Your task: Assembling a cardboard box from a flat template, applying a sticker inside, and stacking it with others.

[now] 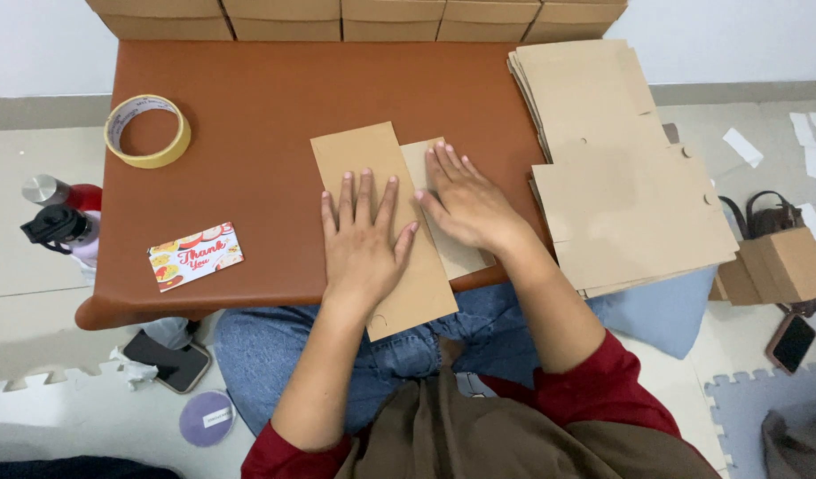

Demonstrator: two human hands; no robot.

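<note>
A flat brown cardboard box blank (359, 155) lies folded on the brown low table (275, 98), its near end hanging over the front edge. My left hand (362, 241) presses flat on the wider folded panel, fingers spread. My right hand (466, 202) lies flat on the narrower, paler flap (452, 253) beside it. Neither hand grips anything.
A stack of flat cardboard blanks (621, 168) covers the table's right end. A tape roll (147, 130) and a printed card (194, 255) lie at the left. Bottles (62, 217), a phone (173, 362) and a purple lid (206, 418) sit on the floor. Cardboard boxes (355, 18) line the wall.
</note>
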